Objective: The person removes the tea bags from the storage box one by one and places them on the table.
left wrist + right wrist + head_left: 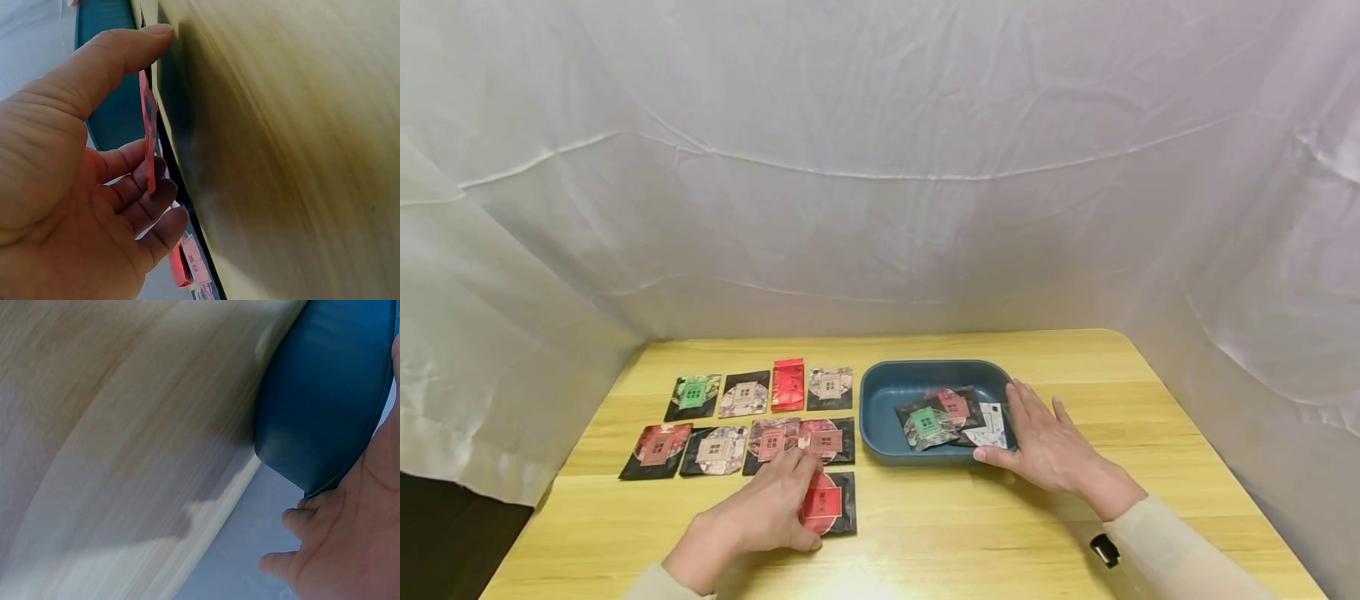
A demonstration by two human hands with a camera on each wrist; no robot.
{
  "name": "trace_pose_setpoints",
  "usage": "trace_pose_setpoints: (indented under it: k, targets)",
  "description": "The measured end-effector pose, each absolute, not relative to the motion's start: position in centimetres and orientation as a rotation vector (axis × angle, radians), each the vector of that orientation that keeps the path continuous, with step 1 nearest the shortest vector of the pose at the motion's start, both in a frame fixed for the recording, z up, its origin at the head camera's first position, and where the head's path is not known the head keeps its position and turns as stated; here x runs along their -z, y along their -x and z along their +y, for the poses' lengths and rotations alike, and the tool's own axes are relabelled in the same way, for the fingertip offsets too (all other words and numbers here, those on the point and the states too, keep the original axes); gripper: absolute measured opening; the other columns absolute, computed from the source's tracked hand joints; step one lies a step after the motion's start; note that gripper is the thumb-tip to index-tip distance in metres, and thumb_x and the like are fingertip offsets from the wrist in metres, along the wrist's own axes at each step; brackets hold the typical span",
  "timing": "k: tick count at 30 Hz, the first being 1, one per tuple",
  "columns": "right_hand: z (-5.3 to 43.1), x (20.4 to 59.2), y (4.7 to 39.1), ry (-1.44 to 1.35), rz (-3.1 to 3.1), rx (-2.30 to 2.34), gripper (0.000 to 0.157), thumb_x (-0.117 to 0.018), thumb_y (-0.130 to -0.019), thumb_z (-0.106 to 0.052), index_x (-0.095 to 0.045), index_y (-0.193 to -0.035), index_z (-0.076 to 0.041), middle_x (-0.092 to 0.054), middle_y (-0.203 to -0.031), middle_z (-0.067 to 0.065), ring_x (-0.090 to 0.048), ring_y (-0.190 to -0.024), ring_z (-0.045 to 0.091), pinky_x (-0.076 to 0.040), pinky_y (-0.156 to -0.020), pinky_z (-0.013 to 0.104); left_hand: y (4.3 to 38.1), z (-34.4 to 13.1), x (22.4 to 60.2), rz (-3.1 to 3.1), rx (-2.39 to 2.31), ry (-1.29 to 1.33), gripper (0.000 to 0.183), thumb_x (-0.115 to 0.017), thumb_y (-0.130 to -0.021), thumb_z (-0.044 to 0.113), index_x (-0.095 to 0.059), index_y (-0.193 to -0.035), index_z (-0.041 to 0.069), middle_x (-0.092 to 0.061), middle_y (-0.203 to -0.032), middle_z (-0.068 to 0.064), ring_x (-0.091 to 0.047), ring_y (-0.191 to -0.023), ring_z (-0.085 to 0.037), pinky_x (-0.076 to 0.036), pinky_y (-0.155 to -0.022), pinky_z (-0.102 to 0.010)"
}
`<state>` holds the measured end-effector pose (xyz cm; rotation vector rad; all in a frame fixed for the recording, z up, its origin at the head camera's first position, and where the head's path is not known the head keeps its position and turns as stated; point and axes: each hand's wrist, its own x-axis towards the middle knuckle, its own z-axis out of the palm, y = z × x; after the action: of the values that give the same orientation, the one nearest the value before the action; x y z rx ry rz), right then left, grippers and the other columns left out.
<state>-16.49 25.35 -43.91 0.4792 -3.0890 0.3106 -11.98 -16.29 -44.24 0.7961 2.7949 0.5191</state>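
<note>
My left hand (767,508) holds a red and black sachet (823,502) by its edges, thumb at the near edge and fingers curled at the far one. In the left wrist view the sachet (150,144) appears edge-on between thumb and fingers, low over the wood. The hand hides the sachet's left part. My right hand (1045,442) rests with extended fingers against the right end of a dark blue tray (880,408), its thumb along the front rim. Inside lie a green-labelled sachet (928,427), a red-labelled one (957,407) and a white one (991,429).
Left of the tray lie two rows of sachets, among them a green-labelled one (694,396), a narrow red packet (787,385) and a red-labelled one (657,451). A small black object (1105,550) sits by the right sleeve. Pale cloth (880,208) surrounds the wooden table (947,542).
</note>
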Motion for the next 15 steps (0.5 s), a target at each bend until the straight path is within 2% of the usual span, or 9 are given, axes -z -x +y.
trace_pose_setpoints:
  k: [7,12,15]
  targets:
    - [25.32,43.87,16.52,-0.471,-3.094,-0.308,0.124,-0.049,-0.092,-0.085,-0.015,-0.163,0.012,-0.014,-0.172,0.031,-0.022,-0.157,0.05,-0.012,-0.123,0.075,12.03,-16.31,44.71,2.782,-0.533,-0.797,0.083,-0.097,-0.066,0.042,-0.056,-0.128,0.005,-0.057,-0.126,-0.011,-0.052,-0.113,-0.026,-0.047,-0.11,-0.058]
    - [25.26,43.86,16.49,-0.462,-3.099,-0.312,0.126,-0.05,-0.091,-0.086,-0.016,-0.163,0.011,-0.015,-0.172,0.031,-0.023,-0.157,0.05,-0.012,-0.122,0.076,12.04,-16.34,44.84,2.768,-0.549,-0.778,0.086,-0.097,-0.066,0.043,-0.056,-0.13,0.003,-0.055,-0.139,-0.02,-0.053,-0.125,-0.034,-0.042,-0.115,-0.062]
    - [25.22,43.84,16.47,-0.463,-3.101,-0.31,0.126,-0.05,-0.09,-0.086,-0.016,-0.163,0.011,-0.015,-0.172,0.031,-0.023,-0.157,0.05,-0.013,-0.122,0.076,12.04,-16.4,44.76,2.76,-0.55,-0.775,0.086,-0.098,-0.066,0.043,-0.057,-0.131,0.003,-0.056,-0.138,-0.019,-0.053,-0.123,-0.034,-0.043,-0.114,-0.063]
